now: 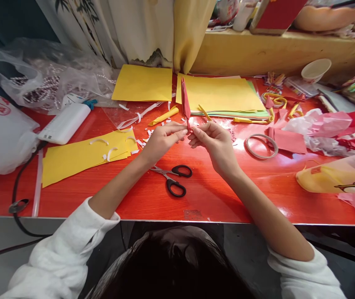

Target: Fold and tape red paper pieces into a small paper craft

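My left hand (pixel 164 140) pinches the lower end of a narrow folded piece of red paper (pixel 185 99), which stands upright above the fingertips. Close beside it, my right hand (pixel 216 143) has thumb and forefinger pressed together at the same lower end. A thin yellow paper strip (pixel 204 112) shows just behind the right hand; whether the fingers touch it I cannot tell. Below both hands, black-handled scissors (pixel 177 178) lie on the red table (pixel 152 203), their blade tips partly hidden by my left forearm. A rolled yellow paper tube (pixel 164 116) rests behind my left hand.
Yellow sheets (pixel 143 85) and a coloured paper stack (pixel 224 93) lie at the back. Yellow strips (pixel 80 155) with white scraps are on the left, near a white power bank (pixel 65 124). To the right are a tape roll (pixel 261 146), red paper (pixel 289 140) and a paper cup (pixel 316 70).
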Demonstrator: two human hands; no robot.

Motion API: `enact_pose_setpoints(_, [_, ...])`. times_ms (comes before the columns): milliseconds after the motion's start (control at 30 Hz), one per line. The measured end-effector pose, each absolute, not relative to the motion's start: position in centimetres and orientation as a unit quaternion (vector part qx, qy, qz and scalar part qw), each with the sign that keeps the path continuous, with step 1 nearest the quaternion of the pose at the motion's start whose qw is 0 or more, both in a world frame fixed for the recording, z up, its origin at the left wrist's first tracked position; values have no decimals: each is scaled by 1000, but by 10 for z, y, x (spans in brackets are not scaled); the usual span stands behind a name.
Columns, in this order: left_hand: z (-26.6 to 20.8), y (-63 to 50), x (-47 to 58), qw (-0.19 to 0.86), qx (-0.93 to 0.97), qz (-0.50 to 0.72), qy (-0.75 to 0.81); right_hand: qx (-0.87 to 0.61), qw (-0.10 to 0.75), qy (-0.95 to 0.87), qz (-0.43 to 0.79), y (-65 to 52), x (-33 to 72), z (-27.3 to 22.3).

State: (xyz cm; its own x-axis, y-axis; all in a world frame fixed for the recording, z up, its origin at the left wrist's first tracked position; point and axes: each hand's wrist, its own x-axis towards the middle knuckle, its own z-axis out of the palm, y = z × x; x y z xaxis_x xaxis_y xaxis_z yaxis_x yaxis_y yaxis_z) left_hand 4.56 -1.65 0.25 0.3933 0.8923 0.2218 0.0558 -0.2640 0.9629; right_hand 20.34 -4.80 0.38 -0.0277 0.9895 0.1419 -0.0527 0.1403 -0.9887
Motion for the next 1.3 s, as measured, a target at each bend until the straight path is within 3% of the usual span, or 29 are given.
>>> enact_pose_setpoints(467, [3, -22, 48, 383, 718, 443, 377, -438, 529, -529, 499, -49, 205, 5])
enact_pose_setpoints(733, [4, -20, 53, 547, 585, 486, 350, -432, 531, -520, 511, -49, 206, 7])
enact_pose_setpoints(933, [5, -22, 55, 636, 541, 449, 318, -433, 532, -547, 480, -50, 203, 5])
enact_pose_setpoints(1300, [3, -23, 55, 622, 554, 451, 320, -436, 536, -601, 403, -50, 201, 0])
